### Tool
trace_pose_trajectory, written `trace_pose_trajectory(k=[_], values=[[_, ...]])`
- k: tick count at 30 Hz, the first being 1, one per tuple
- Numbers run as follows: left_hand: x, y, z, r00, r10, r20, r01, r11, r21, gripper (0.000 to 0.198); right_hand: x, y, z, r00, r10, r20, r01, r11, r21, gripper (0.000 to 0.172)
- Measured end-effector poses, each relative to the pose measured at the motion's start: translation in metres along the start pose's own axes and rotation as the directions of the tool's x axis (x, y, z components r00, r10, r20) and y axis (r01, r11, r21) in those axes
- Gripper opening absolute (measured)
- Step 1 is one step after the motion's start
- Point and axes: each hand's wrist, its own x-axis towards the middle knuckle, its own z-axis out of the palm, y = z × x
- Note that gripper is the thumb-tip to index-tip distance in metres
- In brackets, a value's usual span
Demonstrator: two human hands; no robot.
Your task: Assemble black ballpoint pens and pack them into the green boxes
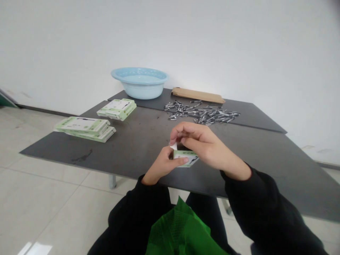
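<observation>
Near the table's front edge I have a small green-and-white cardboard box (183, 163) in front of me. My left hand (165, 163) grips it from the left, thumb lying across the printed top. Over the box's far end is my right hand (205, 143), its fingers curled around a small white flap (174, 146) at the left corner. The inside of the box is hidden by my hands. Beyond them lies a loose pile of dark and silver pens (209, 115).
Two stacks of similar boxes stand to the left, a nearer stack (85, 126) and a farther stack (118, 108). A light blue basin (143, 90) sits at the back by the wall, with a flat brown cardboard piece (198, 95) beside it. The dark table (127, 152) has seams.
</observation>
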Motion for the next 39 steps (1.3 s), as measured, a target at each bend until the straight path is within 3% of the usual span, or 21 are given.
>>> trace_pose_trajectory(k=[4,6,9,11,13,14,16,18,19,23,25,27,29,31,33,35,39], values=[[0.0,0.003,0.002,1.0,-0.017,0.0,0.017,0.998,-0.054,0.042,-0.009,-0.008,-0.006,0.989,-0.14,-0.037,0.123,0.948,-0.294,0.036],[-0.001,0.007,0.004,1.0,-0.008,0.005,0.008,0.996,-0.084,0.045,-0.019,-0.008,-0.017,0.969,-0.206,-0.133,0.136,0.903,-0.408,0.036],[-0.003,0.011,0.006,1.0,-0.004,0.011,0.005,0.997,-0.078,0.044,-0.039,0.009,-0.05,0.908,-0.194,-0.372,-0.054,0.826,-0.562,0.027],[-0.004,0.014,0.007,1.0,-0.01,0.012,0.011,0.998,-0.065,0.044,-0.054,0.034,-0.077,0.827,-0.048,-0.56,-0.374,0.697,-0.611,0.024],[-0.005,0.018,0.008,1.0,-0.008,0.014,0.009,0.998,-0.061,0.048,-0.066,0.067,-0.1,0.722,0.173,-0.67,-0.66,0.461,-0.593,0.033],[-0.005,0.019,0.008,1.0,-0.002,0.017,0.003,0.998,-0.06,0.051,-0.071,0.084,-0.107,0.675,0.297,-0.675,-0.736,0.34,-0.586,0.041],[-0.005,0.022,0.008,1.0,0.011,0.027,-0.01,0.998,-0.056,0.053,-0.078,0.114,-0.113,0.569,0.498,-0.654,-0.804,0.169,-0.57,0.054],[-0.004,0.022,0.008,0.999,0.017,0.037,-0.015,0.999,-0.052,0.053,-0.083,0.136,-0.109,0.519,0.595,-0.614,-0.808,0.107,-0.579,0.055],[-0.004,0.021,0.007,0.999,0.015,0.039,-0.013,0.999,-0.052,0.053,-0.084,0.144,-0.105,0.519,0.61,-0.598,-0.802,0.105,-0.589,0.052],[-0.003,0.016,0.006,0.999,0.004,0.034,-0.002,0.999,-0.053,0.054,-0.087,0.155,-0.097,0.593,0.571,-0.568,-0.754,0.146,-0.641,0.036],[-0.003,0.016,0.005,0.999,0.008,0.036,-0.006,0.998,-0.056,0.054,-0.089,0.149,-0.097,0.65,0.508,-0.565,-0.73,0.213,-0.649,0.032],[-0.003,0.016,0.006,0.999,0.017,0.04,-0.014,0.998,-0.062,0.053,-0.088,0.135,-0.097,0.718,0.385,-0.58,-0.695,0.354,-0.626,0.033],[-0.004,0.017,0.006,0.999,0.021,0.043,-0.018,0.998,-0.063,0.053,-0.084,0.112,-0.093,0.764,0.222,-0.606,-0.609,0.556,-0.565,0.035],[-0.003,0.017,0.006,0.999,0.027,0.04,-0.024,0.998,-0.065,0.054,-0.077,0.083,-0.084,0.778,0.078,-0.624,-0.449,0.763,-0.465,0.036],[-0.003,0.016,0.006,0.999,0.029,0.04,-0.026,0.997,-0.071,0.055,-0.068,0.053,-0.071,0.78,-0.021,-0.625,-0.267,0.893,-0.362,0.033],[-0.003,0.016,0.007,0.999,0.03,0.034,-0.028,0.997,-0.075,0.055,-0.058,0.026,-0.055,0.78,-0.092,-0.619,-0.103,0.957,-0.271,0.026],[-0.003,0.015,0.008,0.999,0.03,0.016,-0.029,0.997,-0.067,0.053,-0.042,-0.006,-0.027,0.773,-0.158,-0.614,0.046,0.98,-0.195,0.021]])
